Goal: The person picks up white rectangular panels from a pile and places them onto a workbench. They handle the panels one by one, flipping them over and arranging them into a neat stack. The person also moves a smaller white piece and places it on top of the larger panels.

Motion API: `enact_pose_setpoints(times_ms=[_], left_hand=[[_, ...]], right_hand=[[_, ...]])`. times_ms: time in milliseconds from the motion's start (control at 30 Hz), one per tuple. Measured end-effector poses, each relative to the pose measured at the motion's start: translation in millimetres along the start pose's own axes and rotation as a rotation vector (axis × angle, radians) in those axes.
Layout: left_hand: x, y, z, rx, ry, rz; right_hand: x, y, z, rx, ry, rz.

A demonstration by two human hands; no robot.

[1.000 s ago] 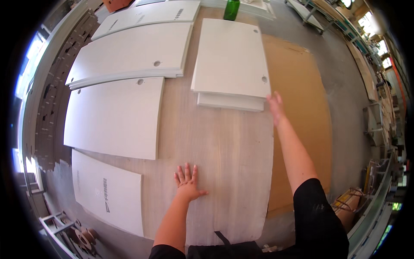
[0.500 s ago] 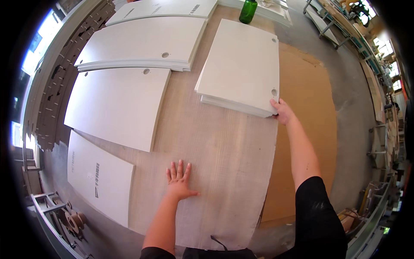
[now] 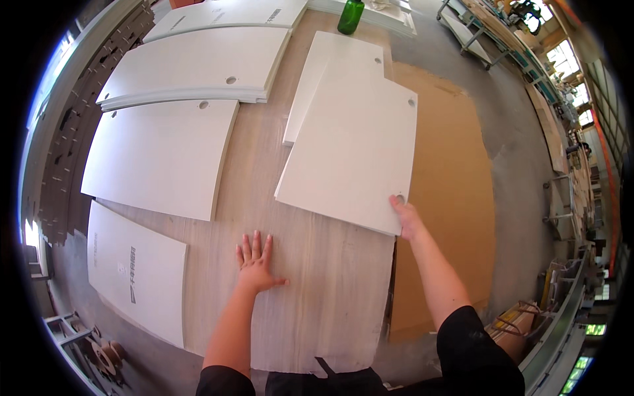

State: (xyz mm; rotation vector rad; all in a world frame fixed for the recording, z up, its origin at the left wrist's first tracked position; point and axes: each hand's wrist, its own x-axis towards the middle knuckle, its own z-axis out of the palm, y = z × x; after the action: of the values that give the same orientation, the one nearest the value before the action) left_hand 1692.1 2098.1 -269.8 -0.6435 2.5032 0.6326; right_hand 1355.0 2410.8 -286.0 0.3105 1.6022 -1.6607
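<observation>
White panel (image 3: 350, 148): lies askew across the panels beneath (image 3: 304, 99), its near right corner held, its right edge reaching over the cardboard sheet (image 3: 452, 178) as seen from above.
Right hand (image 3: 408, 219): closed on that corner, thumb on top; the fingers underneath are hidden.
Left hand (image 3: 255, 269): spread wide, palm down on the worktop (image 3: 323, 290), holding nothing.
Handling: supporting the near left corner too, with both hands level, would likely prevent twisting and spare the white faces from scraping.
</observation>
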Motion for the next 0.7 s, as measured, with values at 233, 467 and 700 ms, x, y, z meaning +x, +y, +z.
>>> enact_pose_setpoints(times_ms=[233,467,700], left_hand=[[5.9,-32.0,-1.6,-0.036,-0.073,0.123],[-8.3,-100.4,-39.3,-1.63,-0.491,-0.237],[-37.7,-77.4,-139.9,-1.426,-0.543,0.133]], right_hand=[[-97.1,69.4,42.3,-0.07,0.18,0.047],[-227.2,105.0,84.1,0.029,0.284,0.076],[-288.5,135.8,140.5,-0.017,0.282,-0.08]])
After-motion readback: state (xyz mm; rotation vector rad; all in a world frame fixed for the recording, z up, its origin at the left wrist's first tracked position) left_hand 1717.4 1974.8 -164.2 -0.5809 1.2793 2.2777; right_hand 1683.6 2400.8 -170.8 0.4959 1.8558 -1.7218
